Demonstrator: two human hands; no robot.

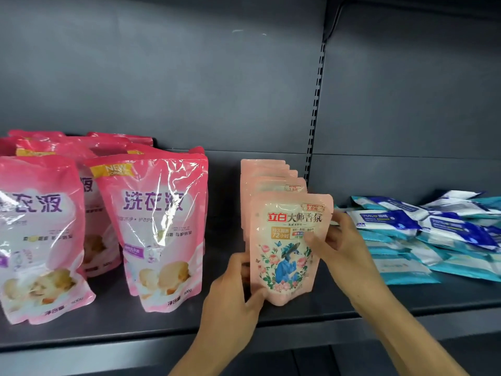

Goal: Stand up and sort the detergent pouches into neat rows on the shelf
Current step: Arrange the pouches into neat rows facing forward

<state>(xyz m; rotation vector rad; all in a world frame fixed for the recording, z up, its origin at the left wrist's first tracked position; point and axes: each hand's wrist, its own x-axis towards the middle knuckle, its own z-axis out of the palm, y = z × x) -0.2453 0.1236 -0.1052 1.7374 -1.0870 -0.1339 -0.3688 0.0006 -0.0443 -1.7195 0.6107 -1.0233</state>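
A row of several small pale-pink floral detergent pouches (268,175) stands upright on the dark shelf (168,318), one behind another. Both hands hold the front pouch (284,256) of that row. My left hand (233,297) grips its lower left edge, thumb on the front. My right hand (339,240) grips its right side near the top. To the left stand larger bright-pink pouches (160,226) in two rows, upright and slightly leaning.
A pile of blue-and-white flat packets (423,234) lies on the shelf to the right. A slotted upright post (314,109) divides the back panel. A bare gap of shelf separates the big pink pouches from the small ones.
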